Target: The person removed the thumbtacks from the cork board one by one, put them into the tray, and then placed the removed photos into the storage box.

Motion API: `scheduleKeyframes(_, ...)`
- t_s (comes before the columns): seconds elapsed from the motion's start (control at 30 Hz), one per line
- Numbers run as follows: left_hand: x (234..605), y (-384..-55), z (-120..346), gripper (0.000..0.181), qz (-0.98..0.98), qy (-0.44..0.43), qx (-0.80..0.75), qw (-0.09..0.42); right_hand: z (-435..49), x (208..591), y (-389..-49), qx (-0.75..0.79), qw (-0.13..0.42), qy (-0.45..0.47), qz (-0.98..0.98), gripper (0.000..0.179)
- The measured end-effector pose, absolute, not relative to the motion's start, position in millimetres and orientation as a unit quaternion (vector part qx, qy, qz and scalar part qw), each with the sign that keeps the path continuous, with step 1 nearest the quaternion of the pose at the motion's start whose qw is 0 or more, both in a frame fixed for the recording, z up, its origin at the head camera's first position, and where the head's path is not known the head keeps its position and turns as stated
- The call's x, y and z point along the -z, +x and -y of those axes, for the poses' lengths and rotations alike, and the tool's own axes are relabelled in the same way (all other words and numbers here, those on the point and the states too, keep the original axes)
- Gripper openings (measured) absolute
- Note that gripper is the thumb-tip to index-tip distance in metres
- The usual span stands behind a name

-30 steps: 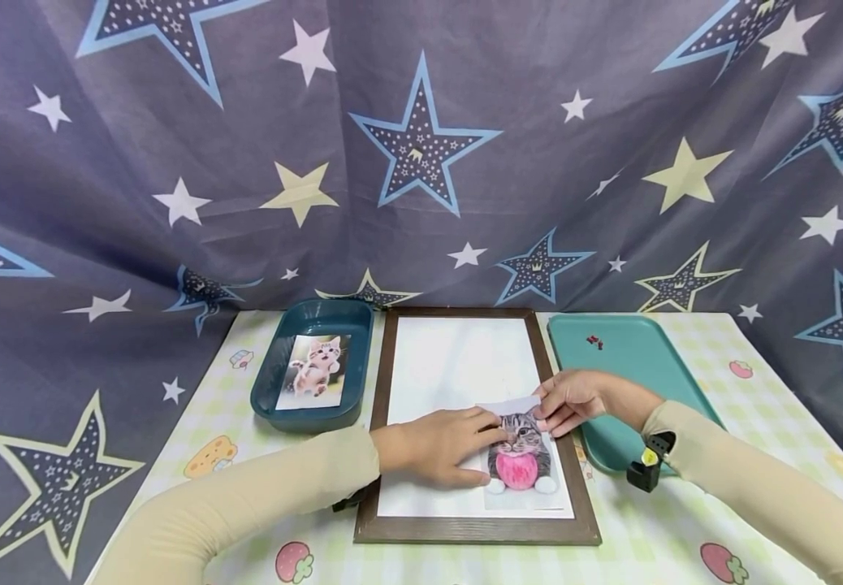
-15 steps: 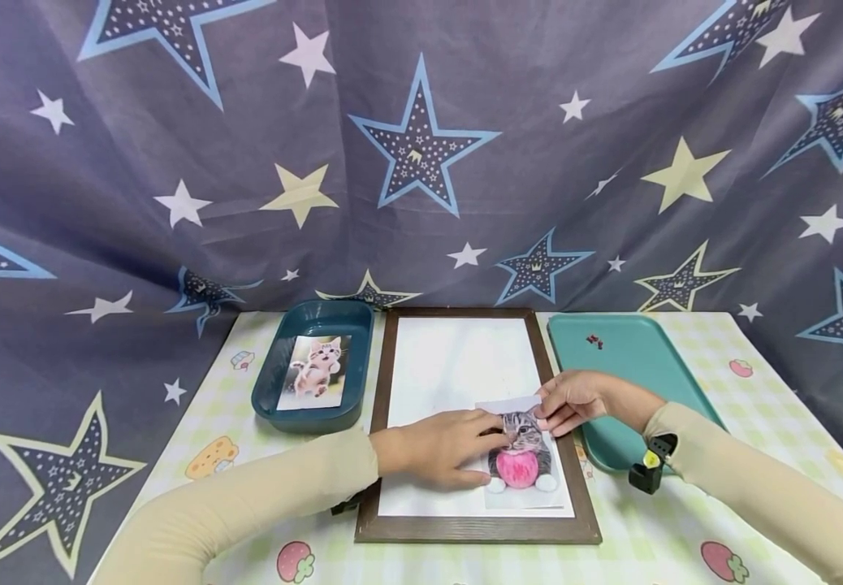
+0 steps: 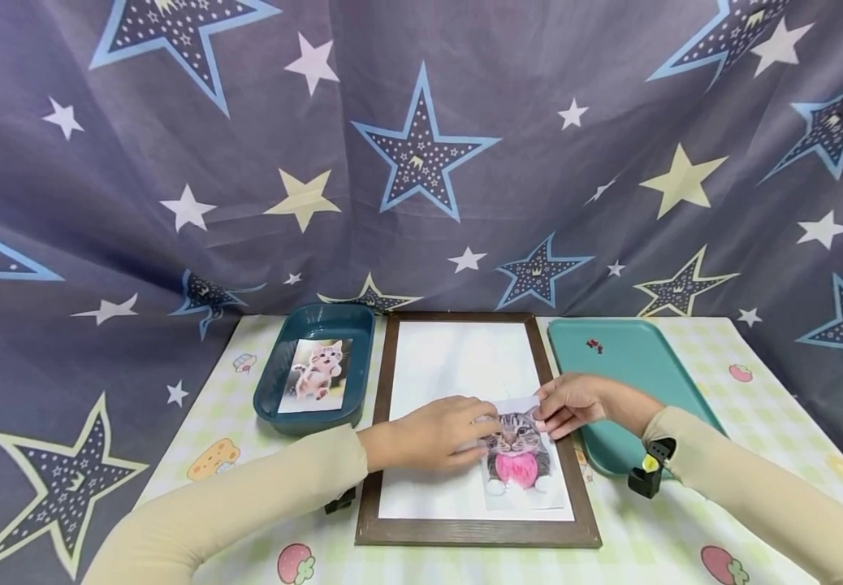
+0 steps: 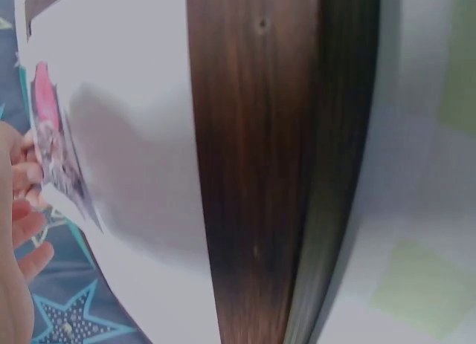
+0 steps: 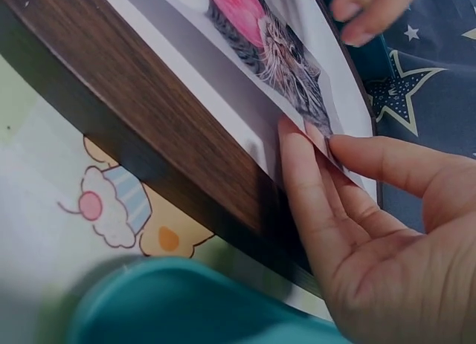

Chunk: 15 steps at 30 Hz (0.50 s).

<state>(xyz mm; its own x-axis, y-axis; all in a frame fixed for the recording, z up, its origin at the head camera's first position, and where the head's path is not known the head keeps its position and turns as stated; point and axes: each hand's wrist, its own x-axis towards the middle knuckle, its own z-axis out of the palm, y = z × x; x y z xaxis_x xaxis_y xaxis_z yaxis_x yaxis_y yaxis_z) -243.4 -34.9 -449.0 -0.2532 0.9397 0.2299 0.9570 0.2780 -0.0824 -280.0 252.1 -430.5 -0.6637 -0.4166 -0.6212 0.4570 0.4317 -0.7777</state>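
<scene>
A printed photo of a tabby cat with a pink ball (image 3: 516,467) lies over the lower right part of a white board (image 3: 458,357) with a dark wooden frame. My right hand (image 3: 573,402) pinches the photo's upper right corner; in the right wrist view, thumb and fingers (image 5: 297,154) sit on both sides of that lifted edge. My left hand (image 3: 432,435) hovers by the photo's left edge, fingers loosely bent. Its fingertips (image 5: 361,36) look clear of the paper in the right wrist view. At the left wrist view's edge, fingers (image 4: 33,262) stand apart.
Left of the board stands a dark teal bin (image 3: 268,398) with a kitten photo (image 3: 317,375) in it. A green tray (image 3: 641,366) on the right bears several small red pieces (image 3: 594,346). Behind the checked tablecloth (image 3: 765,455) hangs a starry curtain (image 3: 421,268).
My left hand has drawn back slightly to the left, off the photo, so more of the cat's face shows. My right hand keeps its pinch at the corner.
</scene>
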Motion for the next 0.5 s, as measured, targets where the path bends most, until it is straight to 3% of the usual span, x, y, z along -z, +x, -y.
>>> scheduleKeyframes(0.2, 436, -254, 44, 0.036, 0.805, -0.562, 0.014, 0.190, -250, 430, -279, 0.537, 0.412, 0.010, -0.736, 0.011)
scheduleKeyframes(0.37, 410, -269, 62, 0.040, 0.855, -0.471, 0.011, 0.216, -250, 428, -280, 0.539, 0.416, 0.006, -0.732, 0.011)
scheduleKeyframes(0.5, 391, -288, 87, 0.037, 0.875, -0.392, 0.060, 0.277, -250, 426, -280, 0.536, 0.416, 0.002, -0.734, 0.014)
